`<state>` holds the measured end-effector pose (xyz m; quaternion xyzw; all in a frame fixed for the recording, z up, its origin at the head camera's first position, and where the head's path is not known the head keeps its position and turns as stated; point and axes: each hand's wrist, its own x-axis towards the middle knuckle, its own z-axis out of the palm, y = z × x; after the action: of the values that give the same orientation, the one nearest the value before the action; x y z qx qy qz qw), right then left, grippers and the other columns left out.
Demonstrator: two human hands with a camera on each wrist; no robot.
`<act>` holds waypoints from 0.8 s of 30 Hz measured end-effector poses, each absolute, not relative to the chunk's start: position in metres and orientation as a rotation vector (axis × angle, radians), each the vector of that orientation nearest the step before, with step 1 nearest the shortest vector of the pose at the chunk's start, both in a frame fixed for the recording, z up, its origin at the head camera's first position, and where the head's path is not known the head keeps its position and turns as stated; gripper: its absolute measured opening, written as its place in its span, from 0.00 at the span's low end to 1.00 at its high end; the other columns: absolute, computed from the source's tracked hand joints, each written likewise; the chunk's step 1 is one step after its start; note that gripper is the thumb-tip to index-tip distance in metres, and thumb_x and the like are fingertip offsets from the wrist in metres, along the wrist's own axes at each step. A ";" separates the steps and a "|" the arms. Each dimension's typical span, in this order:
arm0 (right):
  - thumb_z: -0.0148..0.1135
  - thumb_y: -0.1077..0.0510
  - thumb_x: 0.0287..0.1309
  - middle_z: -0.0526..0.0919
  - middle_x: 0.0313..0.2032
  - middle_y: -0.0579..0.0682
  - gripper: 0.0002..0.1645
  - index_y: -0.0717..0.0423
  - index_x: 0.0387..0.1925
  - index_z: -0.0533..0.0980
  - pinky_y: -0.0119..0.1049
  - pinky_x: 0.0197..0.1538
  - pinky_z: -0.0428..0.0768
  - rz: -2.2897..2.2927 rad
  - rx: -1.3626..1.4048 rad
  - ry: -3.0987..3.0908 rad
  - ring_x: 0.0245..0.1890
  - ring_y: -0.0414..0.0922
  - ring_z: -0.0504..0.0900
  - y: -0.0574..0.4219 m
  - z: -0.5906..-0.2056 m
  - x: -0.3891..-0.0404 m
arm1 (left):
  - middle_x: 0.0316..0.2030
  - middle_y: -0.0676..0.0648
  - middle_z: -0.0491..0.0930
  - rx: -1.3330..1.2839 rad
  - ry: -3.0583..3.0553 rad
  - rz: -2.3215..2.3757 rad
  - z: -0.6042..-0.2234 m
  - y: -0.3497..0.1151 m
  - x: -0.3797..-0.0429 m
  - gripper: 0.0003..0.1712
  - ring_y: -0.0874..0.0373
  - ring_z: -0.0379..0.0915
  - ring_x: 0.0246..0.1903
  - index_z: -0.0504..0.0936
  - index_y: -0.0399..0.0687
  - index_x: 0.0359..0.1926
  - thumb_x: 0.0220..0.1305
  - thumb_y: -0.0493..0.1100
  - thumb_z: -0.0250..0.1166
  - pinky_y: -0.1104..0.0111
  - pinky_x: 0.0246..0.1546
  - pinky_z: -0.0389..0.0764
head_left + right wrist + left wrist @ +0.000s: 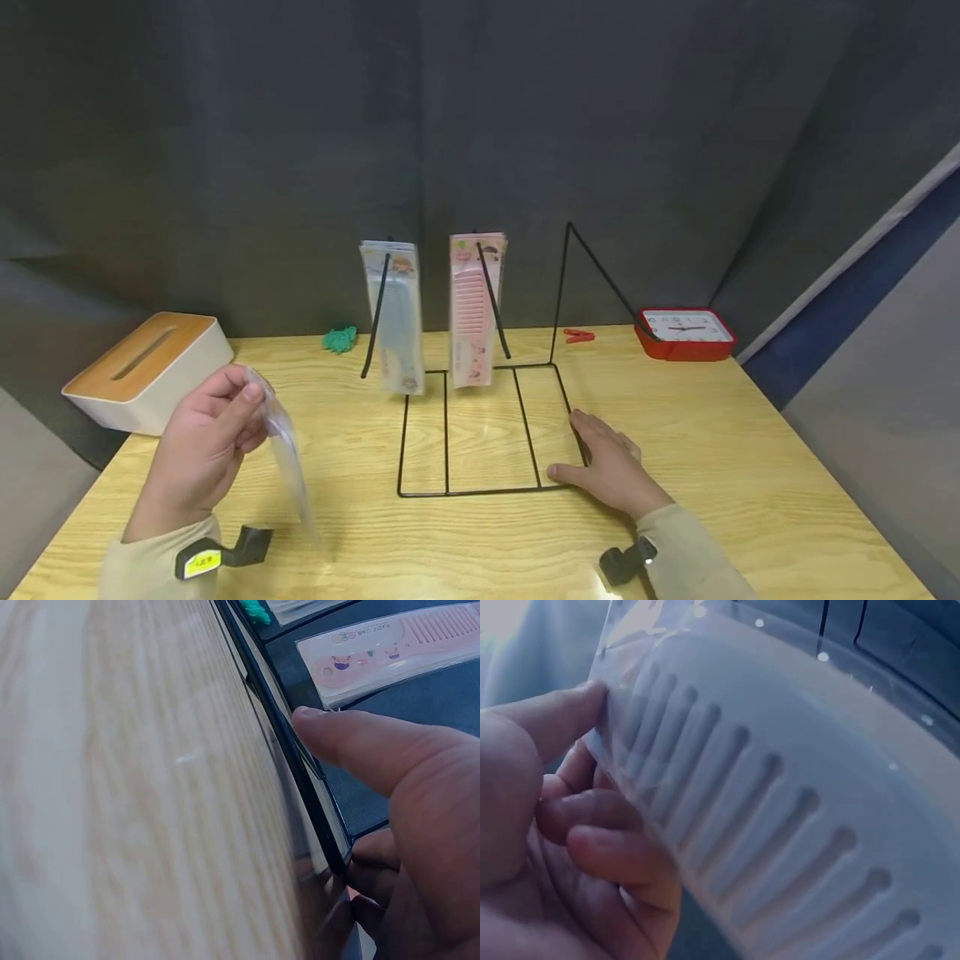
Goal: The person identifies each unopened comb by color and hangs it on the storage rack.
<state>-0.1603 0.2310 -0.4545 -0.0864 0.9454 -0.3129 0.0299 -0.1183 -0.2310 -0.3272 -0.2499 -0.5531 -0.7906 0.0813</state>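
Note:
In my left hand [206, 442], a pale comb in a clear plastic sleeve [288, 458] is pinched by its top end between thumb and fingers. The left wrist view shows the comb's wide teeth [757, 817] through the plastic. A black wire display rack [495, 492] stands mid-table. My right hand [611, 467] holds its base at the front right corner, thumb by the front bar and fingers along the side bar. Packaged blue combs [397, 325] hang on the rack's left hook, packaged pink combs [471, 317] on its middle one. The right hook [611, 283] slants forward.
A white tissue box with a wooden lid [161, 358] stands at the left. Behind the rack lie a green bundle [340, 339] and a red clip [578, 336]. A red clock [686, 333] lies at the back right, before the dark curtain [300, 167].

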 end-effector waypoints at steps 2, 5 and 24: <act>0.70 0.33 0.54 0.58 0.74 0.65 0.61 0.67 0.74 0.57 0.69 0.68 0.42 -0.981 -0.286 2.909 0.75 0.64 0.51 0.231 -0.453 -0.159 | 0.28 0.50 0.78 -0.734 -1.703 -2.293 -0.322 -0.223 -0.112 0.13 0.53 0.52 0.20 0.77 0.38 0.41 0.74 0.24 0.47 0.63 0.19 0.49; 0.69 0.32 0.55 0.57 0.74 0.65 0.61 0.66 0.75 0.57 0.68 0.68 0.42 -0.976 -0.291 2.903 0.75 0.63 0.51 0.230 -0.452 -0.159 | 0.27 0.50 0.79 -0.538 -1.847 -2.142 -0.311 -0.204 -0.103 0.08 0.57 0.57 0.19 0.78 0.38 0.38 0.73 0.27 0.55 0.65 0.18 0.54; 0.68 0.33 0.56 0.56 0.75 0.65 0.60 0.66 0.75 0.56 0.69 0.68 0.42 -0.963 -0.274 2.895 0.75 0.64 0.50 0.232 -0.452 -0.159 | 0.33 0.48 0.83 -0.250 -1.834 -1.964 -0.284 -0.125 -0.095 0.05 0.61 0.73 0.29 0.78 0.34 0.36 0.67 0.33 0.67 0.74 0.29 0.77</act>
<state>-0.1588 0.2316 -0.4516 -0.0892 0.9444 -0.3141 0.0392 -0.0947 -0.1249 -0.2844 -0.0904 -0.6631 -0.7099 0.2197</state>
